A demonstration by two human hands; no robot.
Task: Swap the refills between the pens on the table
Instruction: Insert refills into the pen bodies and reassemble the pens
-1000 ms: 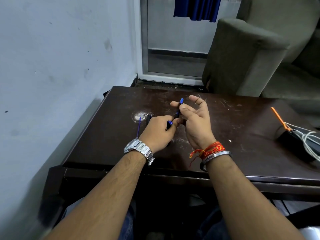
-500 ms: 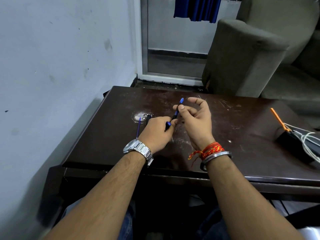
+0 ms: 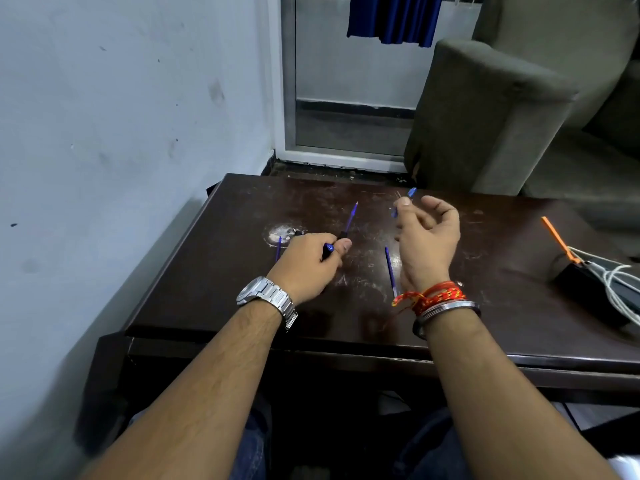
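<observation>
The left hand (image 3: 311, 259) rests low over the dark counter (image 3: 242, 306), a little left of its middle. Its fingers are closed around a pen barrel (image 3: 328, 249), whose blue end shows between the thumb and the curled fingers. A thin blue refill (image 3: 351, 218) sticks out of the barrel and points up and away toward the far edge.

The right hand (image 3: 427, 237) is raised above the counter, to the right of the left hand and apart from it. Its thumb and forefinger are pinched on a small blue pen part (image 3: 408, 197); the blue tip shows above the fingertips, and the other fingers are curled loosely. I cannot tell exactly which part of the pen it is.

Another blue refill (image 3: 390, 270) lies flat on the counter just beside the right wrist, on its left side, with one end toward the near edge. One more thin blue piece (image 3: 278, 247) lies left of the left hand, close to a pale round mark (image 3: 282, 232) on the surface.

Near the right edge of the counter stand a black box (image 3: 585, 289) with white cables (image 3: 620, 285), and an orange stick (image 3: 557, 239) leans on it. The left wrist carries a metal watch (image 3: 266, 297); the right wrist carries red threads (image 3: 436, 294) and a metal bangle (image 3: 446, 311).
</observation>
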